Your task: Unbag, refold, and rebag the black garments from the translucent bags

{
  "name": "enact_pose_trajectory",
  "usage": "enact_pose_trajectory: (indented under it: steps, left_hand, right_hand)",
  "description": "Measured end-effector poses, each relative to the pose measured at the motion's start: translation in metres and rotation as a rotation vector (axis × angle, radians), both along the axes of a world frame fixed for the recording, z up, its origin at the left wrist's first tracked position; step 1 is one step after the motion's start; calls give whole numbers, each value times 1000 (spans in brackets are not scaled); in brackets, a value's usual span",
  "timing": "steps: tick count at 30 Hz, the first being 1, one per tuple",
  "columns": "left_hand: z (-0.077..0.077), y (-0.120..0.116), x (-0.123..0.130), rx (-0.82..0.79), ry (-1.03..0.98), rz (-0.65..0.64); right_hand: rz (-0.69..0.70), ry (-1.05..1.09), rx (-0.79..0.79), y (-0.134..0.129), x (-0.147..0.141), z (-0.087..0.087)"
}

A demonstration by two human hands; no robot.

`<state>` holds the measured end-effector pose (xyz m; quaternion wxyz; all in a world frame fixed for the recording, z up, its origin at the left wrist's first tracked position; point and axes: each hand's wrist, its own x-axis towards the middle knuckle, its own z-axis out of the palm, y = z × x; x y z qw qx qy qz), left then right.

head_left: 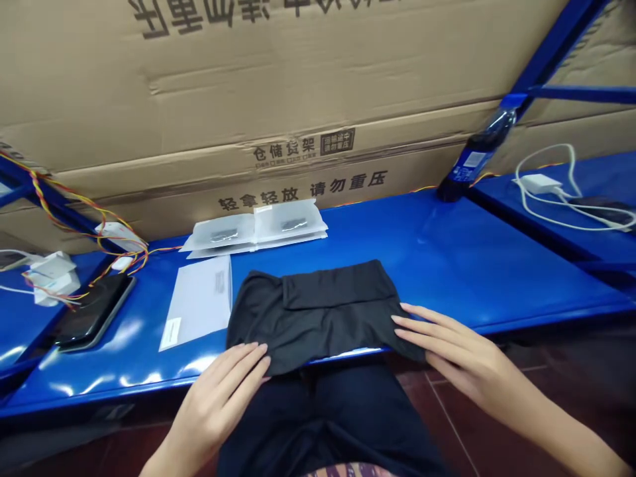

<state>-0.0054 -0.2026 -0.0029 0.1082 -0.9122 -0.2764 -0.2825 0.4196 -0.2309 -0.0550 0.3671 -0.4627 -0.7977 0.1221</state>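
A black stretchy garment (322, 311) with a wide folded band along its far side lies over the front edge of the blue shelf (447, 265). Its near edge hangs past that edge, above my lap. At its near left corner my left hand (218, 391) has fingers on top of the cloth, with another digit partly tucked beneath. My right hand (462, 358) has the near right corner between its extended fingers and a digit partly hidden behind the fabric. Wrinkles run across the middle. The exact kind of garment is unclear.
Frosted plastic bags (253, 228) and a white labelled envelope (199, 301) lie behind and left of the garment. Further left are a dark phone-like device (97, 311) and twisted wires (99, 212). A dark drink bottle (472, 159) leans back right, against stacked cardboard boxes (298, 119).
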Motion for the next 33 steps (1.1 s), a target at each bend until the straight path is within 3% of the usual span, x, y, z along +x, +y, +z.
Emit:
enact_pose_trajectory:
  steps: [3, 5, 10, 13, 16, 20, 23, 26, 30, 33]
  left_hand:
    - [3, 1, -3, -85, -156, 43]
    - [11, 12, 0, -180, -276, 151]
    - [26, 81, 12, -468, -417, 449]
    - [23, 128, 15, -550, -236, 456]
    - [17, 147, 20, -442, -75, 443]
    - [15, 127, 34, -190, -115, 341]
    - [12, 104, 48, -239, -35, 185]
    - [6, 86, 53, -301, 63, 115]
    - [8, 70, 51, -288, 70, 124]
    - [12, 61, 52, -284, 50, 72]
  right_hand:
    - [-68, 120, -67, 4, -1, 9]
    - [-172, 197, -143, 16, -4, 20]
    - [-435, 379, -260, 67, -14, 32]
    - [-433, 284, -348, 95, -19, 29]
    - [-481, 83, -352, 106, -25, 27]
    - [-555, -104, -193, 108, -39, 22]
    - [-566, -133, -122, 114, -44, 16]
    - [-585, 5, -256, 124, -34, 20]
    - [-559, 87, -406, 136, -6, 49]
    - [-653, -32, -318, 137, -7, 78]
